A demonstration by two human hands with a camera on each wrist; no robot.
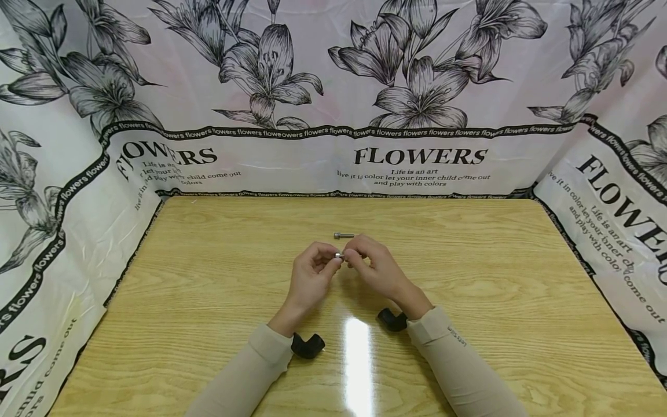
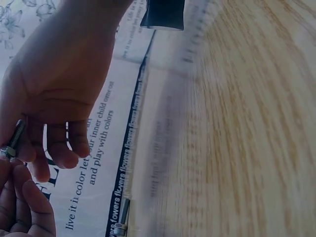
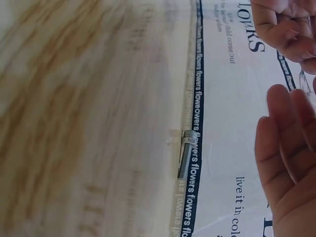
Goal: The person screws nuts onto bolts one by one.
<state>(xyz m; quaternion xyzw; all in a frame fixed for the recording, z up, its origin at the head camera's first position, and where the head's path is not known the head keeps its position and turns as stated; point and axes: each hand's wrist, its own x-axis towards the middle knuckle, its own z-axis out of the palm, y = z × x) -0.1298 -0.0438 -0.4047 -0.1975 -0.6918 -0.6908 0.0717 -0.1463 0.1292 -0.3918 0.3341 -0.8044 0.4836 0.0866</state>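
Between the fingertips of both hands is a small metal bolt (image 1: 340,255), its wider end at the left. In the left wrist view the threaded shank of this bolt (image 2: 17,133) shows, with a hex-shaped piece (image 2: 7,151) round its lower end. My left hand (image 1: 312,271) pinches the wider end between thumb and forefinger. The right hand (image 1: 376,267) pinches the shank end from the right, its other fingers (image 2: 61,155) loosely bent. A second bolt (image 1: 344,236) lies on the table just beyond the hands, and also shows in the right wrist view (image 3: 186,155).
The hands are above a wood-grain table (image 1: 208,278). Black curved pieces sit beside the left wrist (image 1: 308,346) and the right wrist (image 1: 392,320). A white cloth printed with flowers (image 1: 292,162) hangs round the back and sides.
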